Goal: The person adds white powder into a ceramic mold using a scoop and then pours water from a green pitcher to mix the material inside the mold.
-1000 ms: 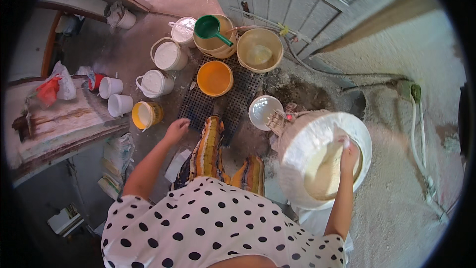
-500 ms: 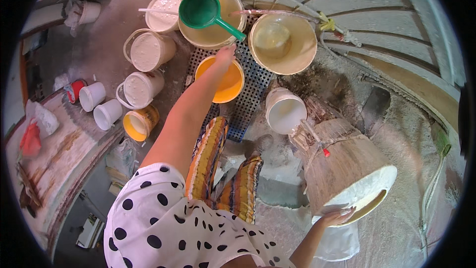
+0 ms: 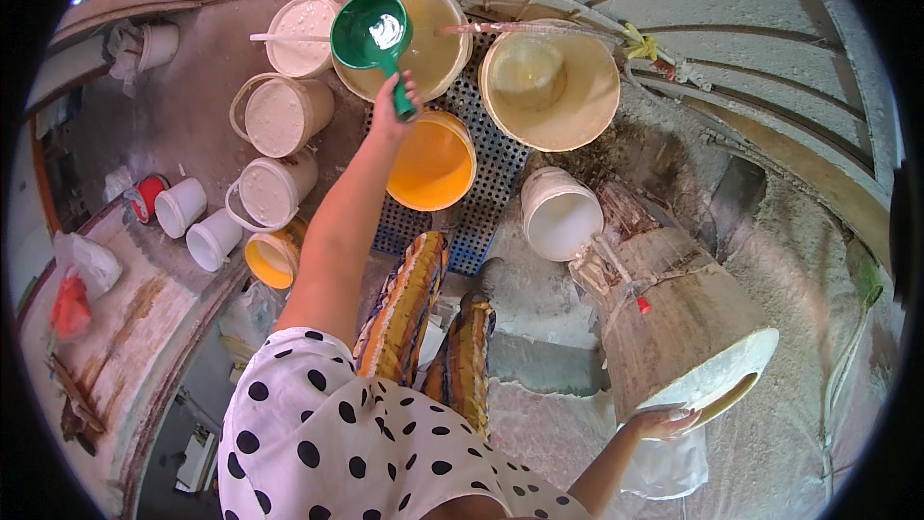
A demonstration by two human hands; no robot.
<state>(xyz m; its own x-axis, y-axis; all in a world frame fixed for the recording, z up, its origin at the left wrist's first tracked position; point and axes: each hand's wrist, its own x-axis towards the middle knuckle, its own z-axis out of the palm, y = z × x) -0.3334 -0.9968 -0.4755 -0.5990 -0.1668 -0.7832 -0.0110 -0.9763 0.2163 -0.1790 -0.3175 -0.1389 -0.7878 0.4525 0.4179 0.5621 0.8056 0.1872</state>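
My left hand (image 3: 395, 106) is closed round the handle of a green dipper (image 3: 354, 40). Its round bowl, with a bright glint inside, hangs over the left part of a big cream tub (image 3: 446, 10). Just below that hand stands a bucket of orange-yellow liquid (image 3: 430, 169). At the lower right, my right hand (image 3: 666, 423) lies with outstretched fingers on the pale rim of a large tapered drum (image 3: 664, 318). A short pipe with a red tip (image 3: 643, 305) is on the drum's side. White shows inside the drum's wide end.
A second cream tub (image 3: 597, 67) holds cloudy liquid. Several white-filled buckets (image 3: 276, 116) line the left. A white bucket (image 3: 562, 221) sits beside the drum, and smaller pots (image 3: 181, 207) stand farther left. Perforated mats (image 3: 489, 169) lie under the tubs. A hose (image 3: 539, 27) crosses the far tubs.
My left hand has taken hold of the dipper's handle and drawn it left, off its earlier place over the tub's middle. My right hand has stayed at the drum's rim.
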